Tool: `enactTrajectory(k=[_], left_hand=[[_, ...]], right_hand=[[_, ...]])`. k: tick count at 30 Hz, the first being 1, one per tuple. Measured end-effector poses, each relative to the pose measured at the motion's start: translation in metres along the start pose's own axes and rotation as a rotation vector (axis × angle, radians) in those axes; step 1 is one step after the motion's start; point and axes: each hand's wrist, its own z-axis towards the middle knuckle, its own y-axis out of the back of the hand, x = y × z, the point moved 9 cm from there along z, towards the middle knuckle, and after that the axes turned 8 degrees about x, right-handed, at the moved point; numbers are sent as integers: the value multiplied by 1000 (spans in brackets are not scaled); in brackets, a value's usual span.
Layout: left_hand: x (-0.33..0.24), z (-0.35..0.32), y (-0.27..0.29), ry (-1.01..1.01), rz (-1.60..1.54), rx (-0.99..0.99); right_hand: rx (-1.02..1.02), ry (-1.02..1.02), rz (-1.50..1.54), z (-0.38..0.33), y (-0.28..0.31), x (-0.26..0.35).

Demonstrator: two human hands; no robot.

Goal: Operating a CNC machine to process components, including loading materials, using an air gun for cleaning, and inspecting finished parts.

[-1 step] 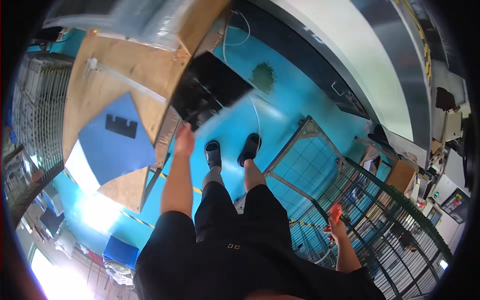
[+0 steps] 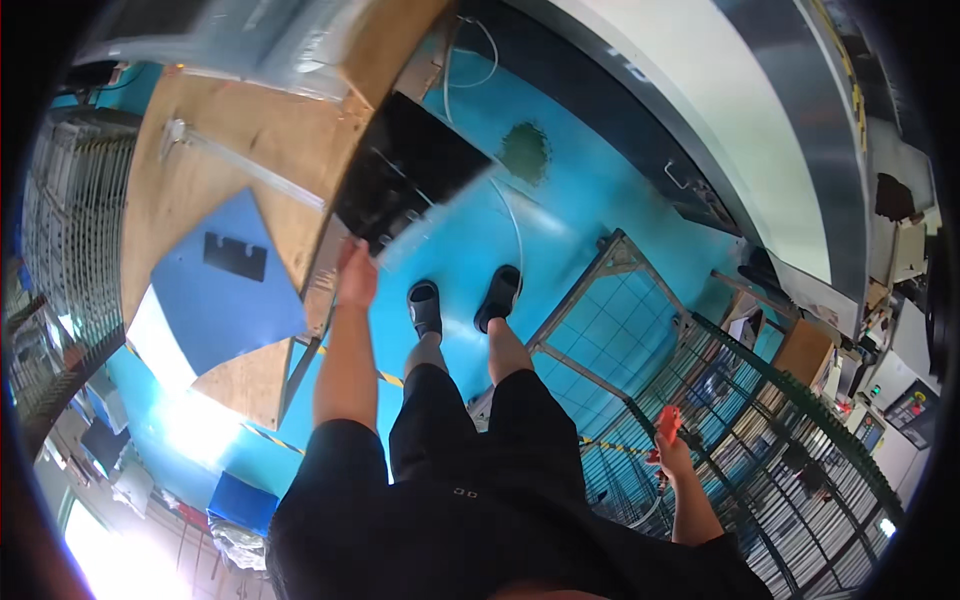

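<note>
My left hand (image 2: 355,275) grips the near corner of a glossy black panel (image 2: 430,150), its fingers partly hidden. The panel hangs out over the floor beside the wooden table (image 2: 290,125), tilted, with pale streaks on its face. Out to the right, my right hand (image 2: 676,458) is closed around a red air blow gun (image 2: 669,422), with a thin hose (image 2: 655,512) below it. On the table lie a blue sheet (image 2: 225,310) with a small notched black plate (image 2: 235,257) on top, and a pale straight bar (image 2: 250,172).
At the right, a green wire rack (image 2: 745,365) holds many thin slats, next to a metal frame (image 2: 580,368) on the blue floor. A large white and grey machine (image 2: 700,100) stands ahead. Stacked racks (image 2: 75,210) are at far left; a blue box (image 2: 242,502) sits behind the table.
My left hand and the black panel have shifted slightly to the left and up, away from my feet. The right hand with the blow gun has hardly moved.
</note>
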Motion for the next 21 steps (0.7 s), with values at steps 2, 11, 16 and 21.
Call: enactTrajectory(k=[2,11,16,21], left_hand=[[-25,34,29,-30,-30,-23],[108,-75,21,913,939,-105],[59,-148,-90,802,1012,-128],[19,-150,-196,601,1029,-64]], right_hand=[[53,50,-81,20,-19,21],[130,137,22,53,1,5],[74,357,-182,66,18,38],[42,773,-521,-75,1,171]])
